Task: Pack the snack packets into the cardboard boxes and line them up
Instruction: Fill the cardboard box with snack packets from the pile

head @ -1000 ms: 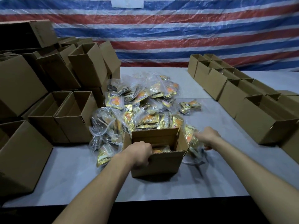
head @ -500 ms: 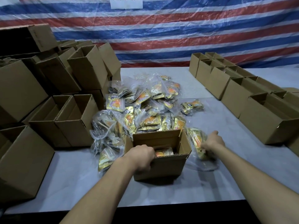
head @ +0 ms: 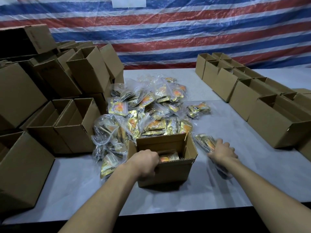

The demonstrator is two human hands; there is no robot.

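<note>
Open cardboard box sits upright near the front edge of the grey table, centre, flaps up. One orange-and-gold packet shows inside, low against the near wall. Left hand grips the box's near-left rim, fingers curled over the edge into the box. Right hand is just right of the box, not touching it, fingers curled round a clear-wrapped snack packet. Can't tell if that packet rests on the table or is just off it; motion-blurred. Pile of snack packets is heaped right behind the box, up against its far and left sides, gold and orange in clear plastic. One stray packet lies apart at the pile's right. Left of the pile: stack of empty boxes, open, some tilted. Right side: row of open boxes lined up, running toward the back. Striped red-white-blue tarp hangs behind, white paper sign at its top.
</note>
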